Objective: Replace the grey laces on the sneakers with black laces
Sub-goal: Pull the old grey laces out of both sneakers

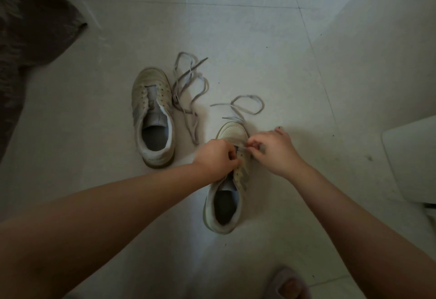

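Note:
Two worn white sneakers stand on the tiled floor, toes pointing away from me. The left sneaker (152, 114) has bare eyelets, and a loose grey lace (188, 91) lies in loops beside it. The right sneaker (226, 195) still carries a grey lace (247, 105) through its front eyelets, with the free ends curled on the floor beyond the toe. My left hand (215, 160) pinches the lacing area on the shoe's left side. My right hand (273, 151) pinches the grey lace at the shoe's right side. No black laces are in view.
A dark fuzzy cloth or rug (28, 46) fills the upper left corner. A white flat-topped object (412, 159) sits at the right edge. A slippered foot (289, 285) shows at the bottom. Pale floor tiles (236, 27) stretch beyond the shoes.

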A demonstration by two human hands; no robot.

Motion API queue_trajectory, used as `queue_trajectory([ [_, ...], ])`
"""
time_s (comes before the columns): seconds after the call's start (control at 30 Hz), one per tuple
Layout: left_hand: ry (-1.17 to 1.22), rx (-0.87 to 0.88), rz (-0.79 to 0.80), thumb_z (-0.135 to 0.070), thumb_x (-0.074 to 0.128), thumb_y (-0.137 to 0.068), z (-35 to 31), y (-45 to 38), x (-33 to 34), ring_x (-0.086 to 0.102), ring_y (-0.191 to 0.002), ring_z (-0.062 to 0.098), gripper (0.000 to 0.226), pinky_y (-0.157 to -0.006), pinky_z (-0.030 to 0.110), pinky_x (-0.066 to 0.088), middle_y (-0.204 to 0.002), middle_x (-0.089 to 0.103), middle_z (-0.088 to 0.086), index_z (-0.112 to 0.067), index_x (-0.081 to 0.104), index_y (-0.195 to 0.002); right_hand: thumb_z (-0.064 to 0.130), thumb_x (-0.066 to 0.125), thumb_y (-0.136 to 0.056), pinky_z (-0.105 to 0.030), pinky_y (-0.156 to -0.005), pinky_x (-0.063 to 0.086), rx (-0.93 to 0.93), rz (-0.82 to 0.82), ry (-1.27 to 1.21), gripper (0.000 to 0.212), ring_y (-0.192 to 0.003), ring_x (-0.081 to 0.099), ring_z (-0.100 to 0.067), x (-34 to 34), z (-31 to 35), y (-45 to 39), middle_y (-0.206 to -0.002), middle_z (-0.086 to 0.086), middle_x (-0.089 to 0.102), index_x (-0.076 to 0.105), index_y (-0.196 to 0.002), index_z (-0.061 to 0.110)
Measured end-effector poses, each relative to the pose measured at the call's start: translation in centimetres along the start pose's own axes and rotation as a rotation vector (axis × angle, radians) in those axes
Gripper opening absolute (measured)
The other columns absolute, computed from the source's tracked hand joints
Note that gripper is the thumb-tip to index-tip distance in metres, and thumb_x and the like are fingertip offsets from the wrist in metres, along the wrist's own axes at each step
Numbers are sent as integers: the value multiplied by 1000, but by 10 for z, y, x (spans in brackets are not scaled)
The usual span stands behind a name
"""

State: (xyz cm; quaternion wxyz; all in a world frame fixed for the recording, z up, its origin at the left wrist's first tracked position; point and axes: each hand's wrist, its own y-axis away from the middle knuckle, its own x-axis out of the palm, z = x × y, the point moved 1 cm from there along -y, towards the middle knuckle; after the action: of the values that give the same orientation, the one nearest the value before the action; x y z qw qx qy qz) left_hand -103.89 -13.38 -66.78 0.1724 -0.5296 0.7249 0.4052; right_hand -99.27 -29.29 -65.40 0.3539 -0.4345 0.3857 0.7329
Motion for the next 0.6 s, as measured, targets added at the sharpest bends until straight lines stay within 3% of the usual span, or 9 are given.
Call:
queue_trajectory([
  [0.13,8,1,12,-37,66,-83,-1,0,-1,52,-63,12,30,-57,23,39,-61,51,-9,-26,51,-59,25,64,-87,-30,-81,35,28,9,-80,6,-86,57,-19,3,-2,-1,-83,6,54,63,-83,21],
  [0.27,9,12,20,-38,65,-84,-1,1,-2,53,-63,12,24,-60,26,46,-64,54,-7,-25,57,-66,17,58,-92,-21,-70,39,184,29,-492,7,-79,52,-11,-5,-4,-2,-88,-1,56,59,-85,16],
  [0.4,10,8,22,-34,66,-83,0,0,-1,54,-64,12,24,-59,25,44,-62,53,-8,-26,56,-63,12,44,-99,-24,-69,48,547,-310,-1116,24,-78,55,-18,-20,-16,-3,-82,-6,58,57,-79,13],
  [0.47,11,4,19,-35,66,-83,1,0,0,55,-65,13,25,-61,26,47,-62,53,-8,-26,55,-63,12,42,-100,-21,-67,51,662,-413,-1335,22,-75,59,-13,-25,-20,-3,-84,-7,59,56,-85,9],
  [0.6,5,3,22,-35,67,-83,0,-1,0,54,-65,12,23,-60,25,44,-62,52,-9,-24,57,-65,13,36,-102,-27,-72,54,605,-233,-1483,26,-71,69,-16,-18,-6,-3,-70,-6,70,54,-87,4],
])
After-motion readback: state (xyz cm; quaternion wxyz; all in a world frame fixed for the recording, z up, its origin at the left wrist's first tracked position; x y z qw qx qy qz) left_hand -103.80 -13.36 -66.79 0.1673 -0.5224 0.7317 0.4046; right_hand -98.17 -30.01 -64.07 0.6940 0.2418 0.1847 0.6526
